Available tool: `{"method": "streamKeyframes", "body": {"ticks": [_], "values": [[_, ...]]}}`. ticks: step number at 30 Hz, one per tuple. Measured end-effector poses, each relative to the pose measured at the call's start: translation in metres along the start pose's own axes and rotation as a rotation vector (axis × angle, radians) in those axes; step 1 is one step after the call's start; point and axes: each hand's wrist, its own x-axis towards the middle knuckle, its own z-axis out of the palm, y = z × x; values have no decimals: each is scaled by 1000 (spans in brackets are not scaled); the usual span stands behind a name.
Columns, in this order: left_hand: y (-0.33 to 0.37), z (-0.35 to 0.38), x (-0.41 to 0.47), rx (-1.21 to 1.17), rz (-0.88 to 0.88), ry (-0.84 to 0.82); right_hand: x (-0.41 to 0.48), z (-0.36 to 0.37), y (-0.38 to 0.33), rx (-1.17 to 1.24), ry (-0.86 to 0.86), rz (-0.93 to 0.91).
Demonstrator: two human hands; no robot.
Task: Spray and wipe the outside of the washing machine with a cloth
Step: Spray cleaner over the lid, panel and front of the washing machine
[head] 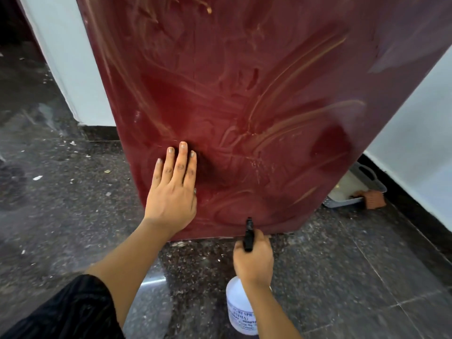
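Observation:
The washing machine's dark red side panel (244, 99) fills the upper middle of the head view, streaked with wet smears and wipe marks. My left hand (172, 189) lies flat against its lower left part, fingers together and pointing up, holding nothing. My right hand (254, 259) grips the black trigger head of a white spray bottle (241, 307), whose nozzle (249, 223) points at the panel's bottom edge. No cloth is in view.
Dark speckled stone floor (73, 204) with scattered debris spreads around the machine. A white wall (71, 57) stands behind on the left, another on the right. A grey tray (352, 189) and a brown brick (374, 199) sit at the machine's lower right corner.

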Motion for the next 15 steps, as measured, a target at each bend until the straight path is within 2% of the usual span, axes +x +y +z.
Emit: {"method": "streamKeyframes", "body": {"ticks": [7,11,15], "values": [[48,25,13,-20,74,0,54,-56,51,25,139,172],[65,31,18,-40,40,3,66,-71,58,-44,116,198],[70,32,18,-36,59,27,57,-66,57,-13,59,195]]}}
